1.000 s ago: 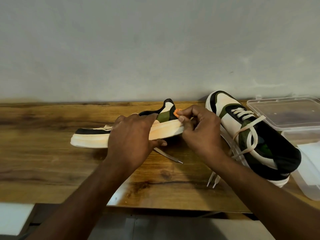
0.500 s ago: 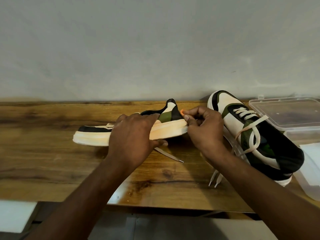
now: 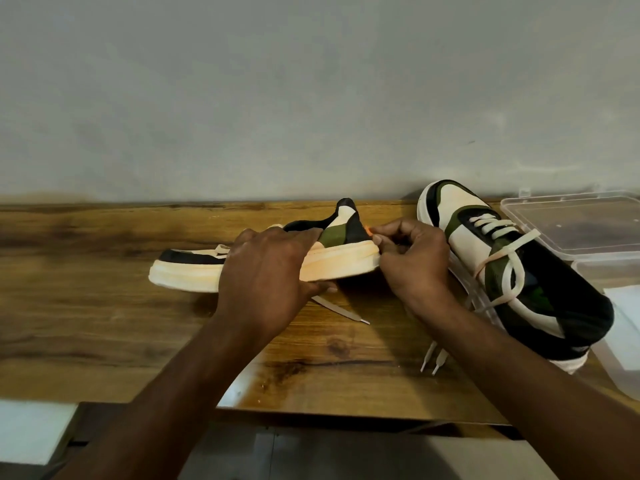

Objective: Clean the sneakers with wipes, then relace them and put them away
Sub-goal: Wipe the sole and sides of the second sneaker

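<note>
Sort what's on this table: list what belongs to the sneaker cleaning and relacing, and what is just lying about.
Part of the job:
left hand, gripping the side-lying sneaker
right hand, pinching a small orange thing at its heel
second sneaker, laced
loose lace end

Lying about:
clear plastic lid
clear plastic box
wooden table

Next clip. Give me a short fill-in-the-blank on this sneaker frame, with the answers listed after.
1. The left hand grips the sneaker lying on the wooden ____.
2. The right hand pinches something small and ____ at that sneaker's heel.
3. The other sneaker lies beside a clear plastic ____.

Missing words: table; orange; box
</note>
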`<action>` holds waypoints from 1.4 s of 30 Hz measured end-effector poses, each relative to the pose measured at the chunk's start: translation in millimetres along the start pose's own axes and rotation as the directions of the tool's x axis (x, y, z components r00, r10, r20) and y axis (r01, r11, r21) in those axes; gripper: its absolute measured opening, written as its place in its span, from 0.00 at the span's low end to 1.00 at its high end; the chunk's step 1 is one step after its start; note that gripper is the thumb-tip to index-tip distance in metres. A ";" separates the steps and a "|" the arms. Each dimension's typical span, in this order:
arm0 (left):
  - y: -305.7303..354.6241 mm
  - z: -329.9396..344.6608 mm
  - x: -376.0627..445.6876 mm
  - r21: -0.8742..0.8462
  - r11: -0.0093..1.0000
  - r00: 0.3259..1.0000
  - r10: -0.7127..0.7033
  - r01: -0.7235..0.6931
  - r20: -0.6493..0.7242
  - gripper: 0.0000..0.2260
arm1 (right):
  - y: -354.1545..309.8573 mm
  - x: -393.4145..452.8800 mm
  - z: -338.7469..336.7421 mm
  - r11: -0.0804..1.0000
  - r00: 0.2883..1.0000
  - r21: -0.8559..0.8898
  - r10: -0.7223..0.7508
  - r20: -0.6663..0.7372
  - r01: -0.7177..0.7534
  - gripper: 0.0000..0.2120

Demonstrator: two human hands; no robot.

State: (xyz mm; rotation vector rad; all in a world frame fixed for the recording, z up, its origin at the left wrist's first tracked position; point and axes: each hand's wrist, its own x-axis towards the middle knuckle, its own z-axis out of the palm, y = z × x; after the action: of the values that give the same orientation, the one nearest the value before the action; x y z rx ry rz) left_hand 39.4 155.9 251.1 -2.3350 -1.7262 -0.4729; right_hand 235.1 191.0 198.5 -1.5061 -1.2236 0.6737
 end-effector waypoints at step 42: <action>-40.5 17.6 -13.1 -0.551 0.829 0.942 -0.106 -0.092 -0.317 0.35 | -51.1 -49.9 -15.4 0.769 0.774 0.113 -0.633 -0.002 0.629 0.06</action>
State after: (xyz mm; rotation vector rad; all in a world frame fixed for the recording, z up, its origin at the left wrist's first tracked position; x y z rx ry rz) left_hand -0.3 162.4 228.7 -2.3932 -1.5746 -1.4667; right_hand 214.6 136.2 242.3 -0.8934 -1.5826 0.2984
